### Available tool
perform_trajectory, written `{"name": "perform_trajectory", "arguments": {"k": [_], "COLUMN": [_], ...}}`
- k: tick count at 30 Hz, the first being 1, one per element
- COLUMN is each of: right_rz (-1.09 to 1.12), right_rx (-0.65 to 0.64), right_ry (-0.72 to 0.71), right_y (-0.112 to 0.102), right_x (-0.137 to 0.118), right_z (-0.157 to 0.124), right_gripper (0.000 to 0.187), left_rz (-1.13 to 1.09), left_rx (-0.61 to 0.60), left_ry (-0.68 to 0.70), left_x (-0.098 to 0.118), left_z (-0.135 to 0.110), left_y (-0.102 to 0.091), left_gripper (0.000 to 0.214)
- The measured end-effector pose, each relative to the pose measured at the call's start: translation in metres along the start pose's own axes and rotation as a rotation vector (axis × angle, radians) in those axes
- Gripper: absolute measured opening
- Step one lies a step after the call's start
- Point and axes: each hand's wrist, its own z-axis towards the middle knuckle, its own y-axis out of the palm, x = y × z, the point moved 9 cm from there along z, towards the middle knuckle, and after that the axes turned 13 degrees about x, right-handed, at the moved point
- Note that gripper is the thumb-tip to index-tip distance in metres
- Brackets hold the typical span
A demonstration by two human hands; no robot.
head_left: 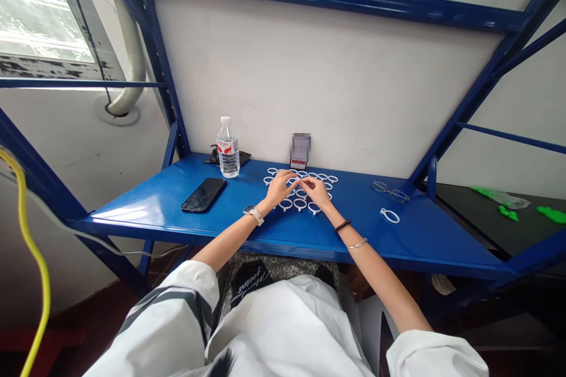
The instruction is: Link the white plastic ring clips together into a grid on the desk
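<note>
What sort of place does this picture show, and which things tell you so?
It seems to be an indoor work corner: a blue table against a white wall, with white rings laid out on it.

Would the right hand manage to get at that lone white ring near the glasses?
Probably yes: mostly bare blue tabletop separates the right hand from the lone ring, with nothing tall between.

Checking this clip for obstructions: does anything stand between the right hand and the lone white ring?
Nothing visible stands in the way: a few flat rings lie beside the right hand, then blue tabletop runs to the lone ring. The glasses lie just behind that ring, off the path.
</note>
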Motion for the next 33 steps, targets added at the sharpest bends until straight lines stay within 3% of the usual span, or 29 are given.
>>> {"name": "perform_trajectory", "arguments": {"k": [13,33], "right_rz": [-0.017,-0.016], "right_rx": [-0.034,0.006], "right_ry": [0.029,0.011], "right_y": [0.003,-0.0014], "right_x": [-0.0029,-0.0035], "right_z": [-0.0019,-0.0009], "right_gripper": [0.036,0.03], "left_rz": [-0.038,-0.049], "left_rx": [-0.002,0.026], "left_ry": [0.091,0.045], "left_x": [0.0071,0.0067], "left_z": [0.0013,0.0016], "left_y": [0.0035,-0.0022], "left_gripper": [0.03,0.027]}}
